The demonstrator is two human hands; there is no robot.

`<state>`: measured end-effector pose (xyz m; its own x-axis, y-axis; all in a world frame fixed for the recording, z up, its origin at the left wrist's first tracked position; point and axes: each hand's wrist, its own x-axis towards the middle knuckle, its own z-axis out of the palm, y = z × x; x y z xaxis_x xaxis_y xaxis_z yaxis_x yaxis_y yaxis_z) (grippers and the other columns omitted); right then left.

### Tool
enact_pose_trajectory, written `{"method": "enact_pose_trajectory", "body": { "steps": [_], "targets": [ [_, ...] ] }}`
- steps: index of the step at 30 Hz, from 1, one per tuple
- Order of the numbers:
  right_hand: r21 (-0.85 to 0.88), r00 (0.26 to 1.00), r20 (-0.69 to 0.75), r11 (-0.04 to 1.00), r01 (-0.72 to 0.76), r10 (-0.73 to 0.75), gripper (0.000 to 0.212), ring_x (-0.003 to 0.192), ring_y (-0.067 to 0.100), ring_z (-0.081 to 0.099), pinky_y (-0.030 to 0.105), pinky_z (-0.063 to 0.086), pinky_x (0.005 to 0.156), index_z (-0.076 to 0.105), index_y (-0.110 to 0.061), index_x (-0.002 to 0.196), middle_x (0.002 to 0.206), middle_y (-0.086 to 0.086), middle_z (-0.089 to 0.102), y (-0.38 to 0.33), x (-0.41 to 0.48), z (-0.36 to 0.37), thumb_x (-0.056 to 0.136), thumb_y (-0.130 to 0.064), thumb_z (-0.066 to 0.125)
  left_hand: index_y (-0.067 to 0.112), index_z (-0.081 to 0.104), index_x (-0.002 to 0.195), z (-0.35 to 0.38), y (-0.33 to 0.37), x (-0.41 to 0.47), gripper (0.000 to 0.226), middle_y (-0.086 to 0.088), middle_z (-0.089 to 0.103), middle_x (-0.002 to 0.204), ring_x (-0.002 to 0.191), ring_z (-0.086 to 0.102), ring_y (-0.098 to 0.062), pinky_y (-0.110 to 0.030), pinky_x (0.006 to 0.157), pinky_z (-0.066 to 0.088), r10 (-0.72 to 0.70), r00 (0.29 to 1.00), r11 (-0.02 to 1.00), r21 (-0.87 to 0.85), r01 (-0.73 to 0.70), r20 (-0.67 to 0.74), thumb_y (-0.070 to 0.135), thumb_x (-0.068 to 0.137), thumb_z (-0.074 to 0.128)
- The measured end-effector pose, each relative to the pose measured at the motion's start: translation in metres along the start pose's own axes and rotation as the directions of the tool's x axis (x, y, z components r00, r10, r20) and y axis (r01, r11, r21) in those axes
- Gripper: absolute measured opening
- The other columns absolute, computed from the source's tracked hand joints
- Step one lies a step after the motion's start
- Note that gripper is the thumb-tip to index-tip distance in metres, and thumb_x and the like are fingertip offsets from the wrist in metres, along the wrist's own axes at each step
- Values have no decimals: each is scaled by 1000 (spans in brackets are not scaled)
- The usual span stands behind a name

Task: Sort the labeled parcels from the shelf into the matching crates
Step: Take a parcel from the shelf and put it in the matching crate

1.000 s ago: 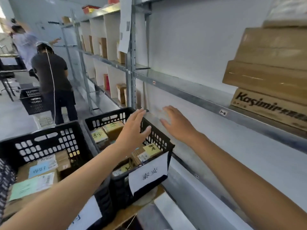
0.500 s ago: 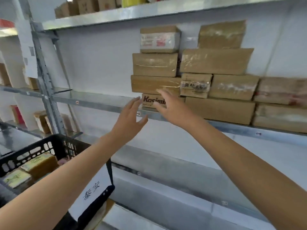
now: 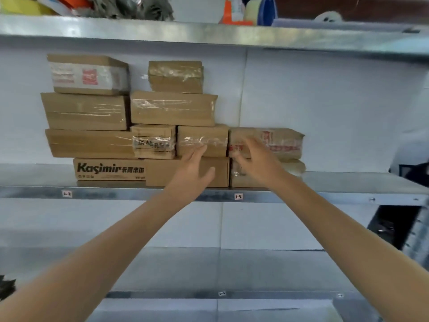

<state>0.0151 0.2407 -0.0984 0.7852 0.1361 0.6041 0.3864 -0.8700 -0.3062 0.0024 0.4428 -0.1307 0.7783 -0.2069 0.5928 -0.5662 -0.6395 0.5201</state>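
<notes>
10 or so taped brown parcels (image 3: 171,108) stacked; left hand (image 3: 190,173), right hand (image 3: 257,163) spread, empty.

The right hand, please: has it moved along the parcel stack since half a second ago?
Yes. The right hand has gone rightward along the shelf: then it overlapped the Kasimir box; now it is in front of the red-printed parcel.

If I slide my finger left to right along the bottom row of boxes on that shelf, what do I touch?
Kasimir box → plain brown box → left hand → right hand → tape-wrapped box at the right end → bare shelf.
</notes>
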Motion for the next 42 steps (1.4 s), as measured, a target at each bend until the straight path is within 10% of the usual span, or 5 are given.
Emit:
{"method": "enact_pose_trajectory", "body": {
  "steps": [19,27,33,38,42],
  "targets": [
    [381,910,-34,847,-370,413,99,139,30,39,41,37,110,10,-10,158,158,14,25,184,49,-48,89,-49,69,12,23,156,114,55,76,63,-6,32,159,145,32,-22,-37,117,31,-190,968,974,-153,165,-164,30,102,50],
    [495,846,155,701,-514,511,82,105,23,57,34,41,84,51,-7,136,123,8,60,201,65,-48,93,-73,31,21,58,117,119,58,106,26,15,56,103,97,56,-3,-25,84,44,-325,942,918,-268,293,-84,38,101,47],
    [501,852,98,714,-488,514,66,80,11,55,28,41,67,55,-15,106,100,5,59,200,61,-49,94,-74,26,15,53,132,119,70,118,39,3,59,119,107,54,-15,-27,84,37,-361,931,885,-337,323,-56,38,102,45],
    [586,932,-47,766,-265,359,52,90,2,58,15,39,67,55,-26,117,96,-16,59,186,45,-66,98,-67,29,26,57,118,103,81,112,18,19,62,103,84,59,16,-4,66,43,-277,924,836,-540,97,-263,29,102,50],
    [660,944,-166,743,-108,285,39,92,-11,56,4,45,62,48,-34,125,105,-22,57,159,28,-75,100,-61,35,25,59,97,87,89,94,19,15,60,87,77,56,-2,-27,84,47,-287,858,725,-682,-95,-425,44,98,53]
  ]
}}
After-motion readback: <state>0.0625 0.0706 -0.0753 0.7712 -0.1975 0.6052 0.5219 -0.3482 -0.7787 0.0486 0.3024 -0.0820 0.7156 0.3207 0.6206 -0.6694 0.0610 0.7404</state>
